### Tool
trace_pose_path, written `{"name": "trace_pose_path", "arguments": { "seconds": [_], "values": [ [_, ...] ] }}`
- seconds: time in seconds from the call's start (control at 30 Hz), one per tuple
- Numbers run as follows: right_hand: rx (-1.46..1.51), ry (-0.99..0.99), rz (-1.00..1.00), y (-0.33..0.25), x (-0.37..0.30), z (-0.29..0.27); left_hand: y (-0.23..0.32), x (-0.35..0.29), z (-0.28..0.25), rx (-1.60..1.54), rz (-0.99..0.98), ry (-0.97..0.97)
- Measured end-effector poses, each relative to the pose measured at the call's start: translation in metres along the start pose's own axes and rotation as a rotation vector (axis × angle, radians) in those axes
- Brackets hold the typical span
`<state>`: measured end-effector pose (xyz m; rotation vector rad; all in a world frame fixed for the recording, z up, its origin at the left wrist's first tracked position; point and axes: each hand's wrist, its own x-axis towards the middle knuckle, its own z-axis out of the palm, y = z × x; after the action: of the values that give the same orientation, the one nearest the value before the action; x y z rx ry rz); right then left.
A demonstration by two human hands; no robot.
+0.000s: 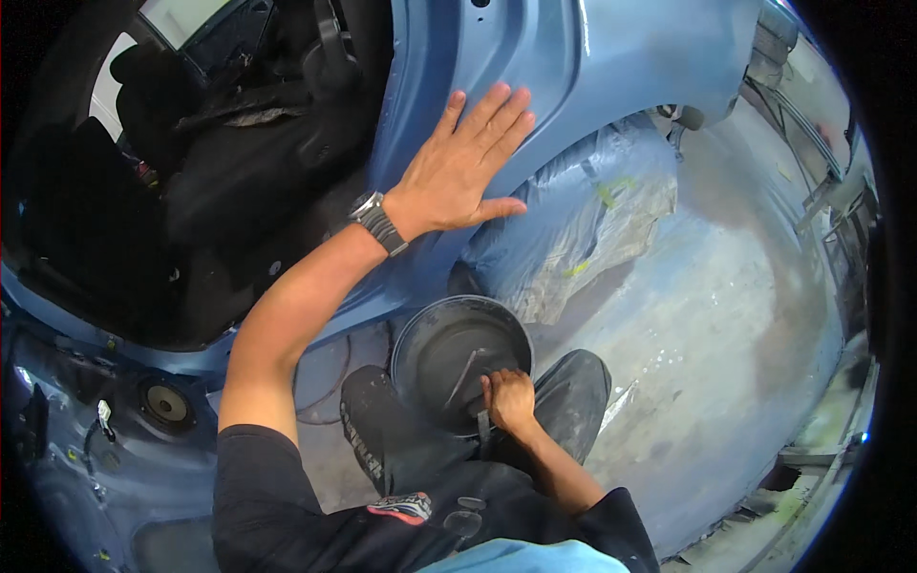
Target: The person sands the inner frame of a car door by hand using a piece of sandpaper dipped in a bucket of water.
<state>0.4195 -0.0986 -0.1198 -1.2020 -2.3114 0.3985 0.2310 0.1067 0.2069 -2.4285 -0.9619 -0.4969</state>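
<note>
My left hand (463,167), with a watch (377,222) on its wrist, lies flat with fingers spread on the blue car body panel (521,48), above the wheel arch. Between my knees stands a round black bucket (406,339). Over its right side my right hand (509,399) is closed, fingers curled on a dark flat sheet (468,380) with a pale edge. The sheet hangs inside the bucket; its exact kind cannot be made out.
Crumpled plastic sheeting (583,210) covers the wheel area. To the left, the door opening shows a dark seat (248,172). An opened door with a round speaker (166,405) is at lower left. Stained concrete floor (726,315) spreads rightward, with metal parts (812,134) along its edge.
</note>
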Motion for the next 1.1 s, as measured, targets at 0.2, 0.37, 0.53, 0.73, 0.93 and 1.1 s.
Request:
{"name": "trace_pose_path", "arguments": {
  "seconds": [0.2, 0.37, 0.53, 0.73, 0.93, 1.1],
  "values": [
    [0.010, 0.075, 0.027, -0.002, 0.002, 0.003, 0.008, -0.070, 0.012, 0.040, -0.014, -0.077],
    [0.057, 0.043, 0.069, -0.002, 0.005, -0.001, 0.018, -0.116, 0.038, -0.091, -0.092, 0.037],
    [0.039, 0.016, 0.077, -0.003, 0.005, -0.002, 0.029, -0.148, 0.049, -0.155, -0.167, 0.038],
    [0.062, 0.023, 0.100, -0.005, 0.006, 0.001, 0.039, -0.150, 0.044, -0.191, -0.242, 0.061],
    [0.008, -0.009, 0.103, -0.001, 0.003, 0.002, 0.041, -0.093, 0.029, -0.216, -0.244, 0.211],
    [0.120, -0.005, 0.182, 0.006, 0.002, 0.008, 0.031, -0.108, 0.042, -0.203, -0.244, 0.247]
  ]
}}
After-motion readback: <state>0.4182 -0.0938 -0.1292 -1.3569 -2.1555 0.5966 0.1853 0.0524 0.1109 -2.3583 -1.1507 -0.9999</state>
